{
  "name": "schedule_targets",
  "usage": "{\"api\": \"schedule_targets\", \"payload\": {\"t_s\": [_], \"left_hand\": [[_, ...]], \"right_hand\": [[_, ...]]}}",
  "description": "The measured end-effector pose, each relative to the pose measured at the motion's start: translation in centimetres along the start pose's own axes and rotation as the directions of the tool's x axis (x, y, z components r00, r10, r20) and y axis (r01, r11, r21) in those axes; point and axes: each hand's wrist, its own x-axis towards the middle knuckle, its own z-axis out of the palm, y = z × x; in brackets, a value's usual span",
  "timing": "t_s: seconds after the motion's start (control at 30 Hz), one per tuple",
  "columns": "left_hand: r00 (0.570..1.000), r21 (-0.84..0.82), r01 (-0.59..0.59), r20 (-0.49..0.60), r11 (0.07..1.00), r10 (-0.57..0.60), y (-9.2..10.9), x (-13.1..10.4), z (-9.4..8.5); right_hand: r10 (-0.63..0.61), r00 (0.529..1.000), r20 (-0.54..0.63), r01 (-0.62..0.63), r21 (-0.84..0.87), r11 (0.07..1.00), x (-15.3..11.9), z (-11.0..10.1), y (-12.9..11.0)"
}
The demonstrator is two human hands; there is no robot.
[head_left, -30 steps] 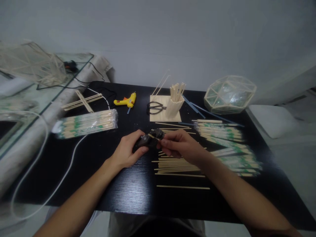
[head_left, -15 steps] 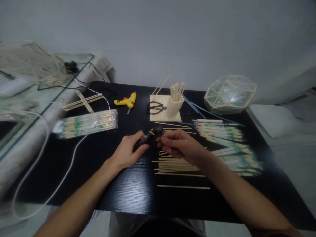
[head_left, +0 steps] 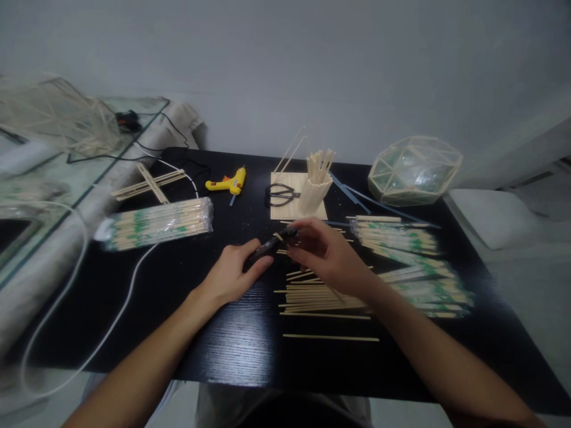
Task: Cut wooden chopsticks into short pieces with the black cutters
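My left hand is closed around a dark hand tool with a small light band near its far end; its exact kind is hard to make out. My right hand is at the far end of that tool, fingers curled. A thin wooden stick shows below the right palm, slanting up towards the tool; most of it is hidden by the hand. Under the right hand and forearm lie several loose wooden sticks, roughly side by side. One separate stick lies nearer the table's front edge.
Beyond the hands stand a stick-built holder full of sticks and black-handled scissors on a wooden board. A yellow glue gun and bagged chopsticks lie left. More packs and a faceted frame are right.
My right hand has turned and lifted slightly at the tool's end, its fingers now more arched. A slanting stick has come into view below its palm. The left hand has barely moved.
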Motion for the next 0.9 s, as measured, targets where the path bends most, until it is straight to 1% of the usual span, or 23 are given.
{"api": "schedule_targets", "payload": {"t_s": [0.07,0.13,0.2,0.3,0.57,0.73,0.9], "left_hand": [[0.999,-0.016,-0.002,0.043,1.000,0.003,0.0,0.0,-0.1],[0.995,-0.052,-0.018,0.100,0.998,0.023,0.0,-0.1,-0.2],[0.986,-0.111,-0.036,0.155,0.993,0.053,0.0,-0.1,-0.2],[0.979,-0.173,-0.041,0.189,0.984,0.074,0.0,-0.1,-0.2],[0.976,-0.208,-0.019,0.207,0.978,0.063,0.1,-0.2,0.0],[0.977,-0.229,0.002,0.207,0.973,0.047,0.2,-0.1,0.0],[0.979,-0.220,0.013,0.203,0.975,0.032,0.2,-0.1,0.0]], "right_hand": [[0.014,0.998,0.056,-0.018,0.080,0.997,0.0,-0.4,-0.2],[0.043,0.984,0.175,-0.075,0.183,0.980,0.0,-0.8,-0.5],[0.065,0.956,0.285,-0.143,0.262,0.954,0.1,-1.1,-0.8],[0.089,0.929,0.360,-0.206,0.300,0.931,0.2,-1.3,-1.1],[0.130,0.926,0.354,-0.268,0.376,0.887,0.3,-1.2,-0.5],[0.131,0.932,0.337,-0.275,0.427,0.861,0.3,-1.1,-0.3],[0.134,0.934,0.332,-0.275,0.429,0.860,0.5,-1.1,-0.1]]}}
